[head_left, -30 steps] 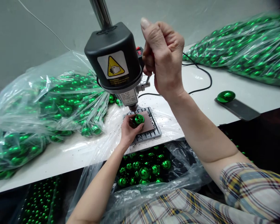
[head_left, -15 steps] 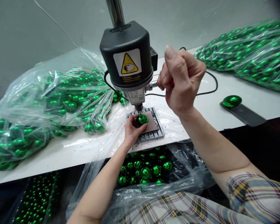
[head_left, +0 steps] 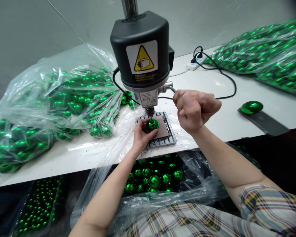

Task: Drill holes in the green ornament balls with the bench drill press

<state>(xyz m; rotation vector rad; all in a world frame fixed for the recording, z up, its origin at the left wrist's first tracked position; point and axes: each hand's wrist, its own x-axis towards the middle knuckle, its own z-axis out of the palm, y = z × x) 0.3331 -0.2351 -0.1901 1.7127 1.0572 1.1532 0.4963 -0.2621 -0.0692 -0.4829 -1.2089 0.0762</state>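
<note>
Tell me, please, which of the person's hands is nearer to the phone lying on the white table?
The right. The right hand grips the drill press's lever just left of the phone, apart from it. The left hand holds a green ball under the drill, farther left.

The ball [head_left: 153,124] is small, round and glossy green, mirror-bright with light glints on top. It sits on a brown pad on the drill's [head_left: 142,59] slotted grey base, right under the bit. The left hand [head_left: 141,135] grips it from the near side. The lever [head_left: 173,89], a thin metal rod, juts from the drill's right side, its end enclosed in the right hand [head_left: 194,109].
</note>
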